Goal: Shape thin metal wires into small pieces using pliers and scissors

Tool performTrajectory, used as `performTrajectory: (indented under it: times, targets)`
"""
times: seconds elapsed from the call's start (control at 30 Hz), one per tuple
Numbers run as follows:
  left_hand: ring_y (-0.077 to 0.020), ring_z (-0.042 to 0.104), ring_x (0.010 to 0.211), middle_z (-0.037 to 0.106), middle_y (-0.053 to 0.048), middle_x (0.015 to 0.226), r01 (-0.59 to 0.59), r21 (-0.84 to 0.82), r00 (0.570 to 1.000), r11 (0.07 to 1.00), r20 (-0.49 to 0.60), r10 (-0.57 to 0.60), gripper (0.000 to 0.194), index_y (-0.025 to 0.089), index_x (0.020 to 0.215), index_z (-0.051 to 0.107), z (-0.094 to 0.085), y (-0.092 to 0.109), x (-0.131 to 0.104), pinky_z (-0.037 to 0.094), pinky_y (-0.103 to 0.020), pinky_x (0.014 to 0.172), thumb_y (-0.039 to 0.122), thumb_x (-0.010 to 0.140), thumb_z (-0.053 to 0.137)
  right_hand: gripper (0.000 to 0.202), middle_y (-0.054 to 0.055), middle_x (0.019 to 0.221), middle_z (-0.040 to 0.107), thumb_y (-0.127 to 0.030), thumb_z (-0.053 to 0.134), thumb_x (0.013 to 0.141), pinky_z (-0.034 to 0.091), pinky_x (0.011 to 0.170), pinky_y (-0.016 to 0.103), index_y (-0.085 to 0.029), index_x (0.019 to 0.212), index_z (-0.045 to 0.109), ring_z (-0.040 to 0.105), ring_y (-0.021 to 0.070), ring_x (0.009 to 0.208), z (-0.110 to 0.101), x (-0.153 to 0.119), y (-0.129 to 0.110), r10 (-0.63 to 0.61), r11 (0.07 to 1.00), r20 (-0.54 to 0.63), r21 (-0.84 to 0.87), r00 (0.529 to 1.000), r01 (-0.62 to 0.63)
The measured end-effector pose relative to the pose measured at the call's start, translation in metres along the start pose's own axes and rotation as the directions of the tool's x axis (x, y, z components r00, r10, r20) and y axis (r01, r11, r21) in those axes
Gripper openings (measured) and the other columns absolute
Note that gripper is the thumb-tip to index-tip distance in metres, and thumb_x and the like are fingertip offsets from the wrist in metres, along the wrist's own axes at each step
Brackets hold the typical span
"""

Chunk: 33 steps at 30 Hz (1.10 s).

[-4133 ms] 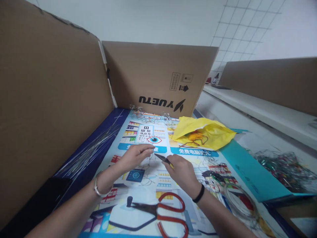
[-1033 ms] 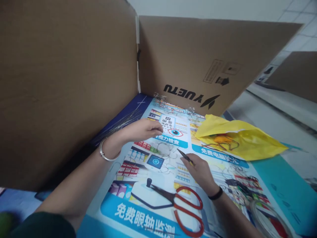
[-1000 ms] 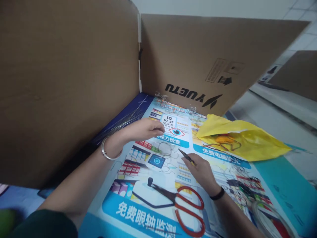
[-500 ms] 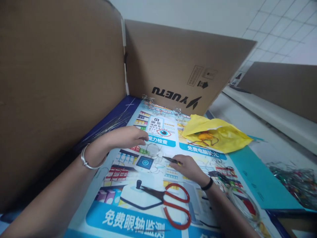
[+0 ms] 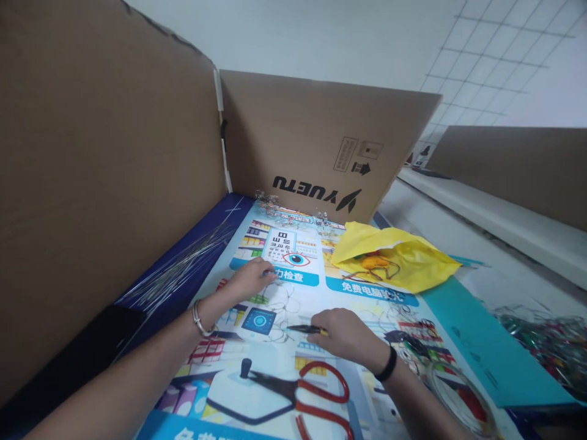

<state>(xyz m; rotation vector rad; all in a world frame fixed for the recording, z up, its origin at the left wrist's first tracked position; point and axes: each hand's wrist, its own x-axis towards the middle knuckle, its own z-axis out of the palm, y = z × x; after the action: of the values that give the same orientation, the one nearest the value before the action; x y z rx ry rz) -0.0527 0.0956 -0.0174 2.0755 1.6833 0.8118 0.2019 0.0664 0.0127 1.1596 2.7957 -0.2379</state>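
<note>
My left hand point(image 5: 253, 280), with a silver bangle at the wrist, is closed in a pinch over the printed sheet point(image 5: 293, 299); what its fingers hold is too small to make out. My right hand point(image 5: 346, 336), with a black band at the wrist, is closed around pliers point(image 5: 302, 329) whose dark jaws point left. Thin looped wire point(image 5: 282, 299) lies on the sheet between the hands. Nearer to me are scissors point(image 5: 298, 391) with red handles, their blades pointing left.
Long straight wires point(image 5: 178, 269) lie at the left beside a cardboard wall point(image 5: 101, 134). Another cardboard panel point(image 5: 293, 134) stands behind. At the right are a yellow bag point(image 5: 413, 256) with orange thread, a wire coil point(image 5: 458, 397) and a tangled wire pile point(image 5: 545, 342).
The camera view has shifted, showing more of the long wires at left. My left hand's fingers are now pinched further from the pliers' side. The pliers remain in my right hand.
</note>
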Motion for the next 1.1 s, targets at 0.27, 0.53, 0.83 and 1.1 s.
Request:
performTrajectory:
  times: [0.27, 0.53, 0.83, 1.1]
  targets:
    - [-0.0175, 0.053, 0.074, 0.059, -0.003, 0.071, 0.037, -0.078, 0.998, 0.996, -0.049, -0.041, 0.024, 0.018, 0.062, 0.057, 0.009, -0.004, 0.004, 0.041, -0.029, 0.070, 0.034, 0.078, 0.049, 0.022, 0.002, 0.076, 0.068, -0.040, 0.052, 0.079, 0.026, 0.053, 0.024, -0.022, 0.076, 0.065, 0.061, 0.0181, 0.071, -0.005, -0.003, -0.001, -0.016, 1.000, 0.021, -0.004, 1.000, 0.016]
    - [-0.0128, 0.042, 0.059, 0.043, 0.004, 0.055, 0.155, -0.164, 0.977, 0.974, -0.121, -0.176, 0.025, 0.019, 0.052, 0.042, -0.001, -0.011, 0.008, 0.033, -0.024, 0.056, 0.032, 0.072, 0.048, 0.021, 0.003, 0.076, 0.068, -0.039, 0.052, 0.078, 0.027, 0.054, 0.024, -0.022, 0.076, 0.066, 0.061, 0.0180, 0.072, -0.008, -0.005, 0.000, -0.054, 0.998, 0.068, -0.017, 0.996, 0.056]
    - [-0.0122, 0.048, 0.062, 0.052, 0.003, 0.062, 0.112, -0.283, 0.991, 0.953, -0.037, -0.128, 0.021, 0.018, 0.067, 0.051, -0.040, 0.007, 0.003, 0.037, -0.023, 0.060, 0.037, 0.075, 0.047, 0.022, 0.005, 0.077, 0.068, -0.040, 0.053, 0.077, 0.030, 0.054, 0.024, -0.022, 0.077, 0.067, 0.061, 0.0200, 0.072, -0.019, -0.014, -0.002, -0.022, 0.996, 0.101, -0.085, 0.995, 0.031]
    - [-0.0138, 0.051, 0.067, 0.060, 0.000, 0.071, -0.082, 0.025, 0.969, 0.996, 0.234, 0.073, 0.022, 0.017, 0.076, 0.062, -0.090, 0.071, -0.002, 0.036, -0.024, 0.061, 0.032, 0.079, 0.046, 0.036, 0.008, 0.082, 0.067, -0.049, 0.043, 0.082, 0.035, 0.059, 0.027, -0.021, 0.083, 0.065, 0.060, 0.0219, 0.077, -0.016, -0.006, 0.004, 0.141, 0.987, 0.033, -0.085, 0.989, -0.138]
